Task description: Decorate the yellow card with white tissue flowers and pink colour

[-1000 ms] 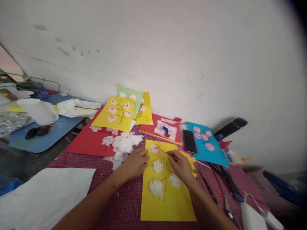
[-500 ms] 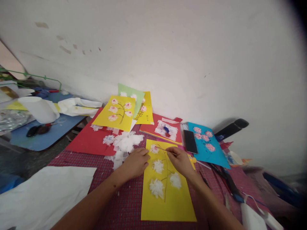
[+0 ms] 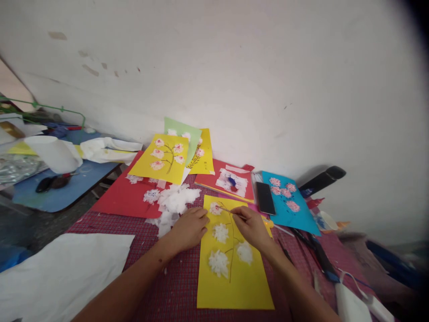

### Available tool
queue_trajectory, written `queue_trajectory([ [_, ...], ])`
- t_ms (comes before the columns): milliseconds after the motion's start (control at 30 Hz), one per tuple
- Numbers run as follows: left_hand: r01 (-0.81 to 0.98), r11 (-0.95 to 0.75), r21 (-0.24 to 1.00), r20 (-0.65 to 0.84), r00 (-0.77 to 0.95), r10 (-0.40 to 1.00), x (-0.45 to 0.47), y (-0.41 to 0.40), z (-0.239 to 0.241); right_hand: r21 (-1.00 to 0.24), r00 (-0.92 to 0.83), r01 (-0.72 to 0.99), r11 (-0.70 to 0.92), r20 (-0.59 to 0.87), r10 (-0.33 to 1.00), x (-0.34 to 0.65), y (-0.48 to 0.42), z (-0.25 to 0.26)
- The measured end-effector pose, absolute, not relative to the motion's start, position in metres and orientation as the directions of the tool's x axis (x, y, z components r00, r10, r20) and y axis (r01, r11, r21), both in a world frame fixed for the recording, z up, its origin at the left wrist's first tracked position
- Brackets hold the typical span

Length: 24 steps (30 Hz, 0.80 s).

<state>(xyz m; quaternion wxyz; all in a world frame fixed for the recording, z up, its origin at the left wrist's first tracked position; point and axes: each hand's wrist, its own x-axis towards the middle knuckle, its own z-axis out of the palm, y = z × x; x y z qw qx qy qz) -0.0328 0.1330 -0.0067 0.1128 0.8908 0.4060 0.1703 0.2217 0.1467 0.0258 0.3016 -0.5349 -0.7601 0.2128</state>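
So the yellow sheet (image 3: 239,288) is flat on the checked, woven-looking cloth (image 3: 174,281); call it the middle of the clock. It's a smooth paper rectangle with a thin brown stem (image 3: 232,248) running down it in a slight curve, plus skinny side twigs.

The right hand (image 3: 239,213) is over its 1 o'clock part, fingers pinched around a thin brush (image 3: 226,209). The tip points to about 10 and meets the top flower (image 3: 215,208), a crinkly ruffled puff with pinkish-red dabs. The other three puffs (image 3: 219,264) are plain white and frilly, roughly round with ragged edges.

The left hand (image 3: 191,227) is at 10 o'clock, fingertips touching the sheet's left edge. Fingers loosely curved, thumb a bit apart, nothing I can see in its grip.

Just past it, also toward 10, there's a floppy heap of white tissue (image 3: 177,199) overlapping a stiff red sheet (image 3: 114,201). Around 11, a yellow card (image 3: 161,154) has pink-centred puffs on a dark branch. At 12, a blotchy white square (image 3: 223,179) has blue and red smears. A glossy black phone (image 3: 265,198) is at 1, overlapping a blue card (image 3: 306,219) with bumpy pink clusters.
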Motion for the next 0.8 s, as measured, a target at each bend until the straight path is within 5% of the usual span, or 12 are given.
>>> queue_trajectory([
  [800,0.677,-0.640,0.362,0.193,0.618,0.762,-0.034,0.133,-0.006,-0.722,-0.088,0.644,0.255,0.262,0.961,0.242,0.116,0.011],
])
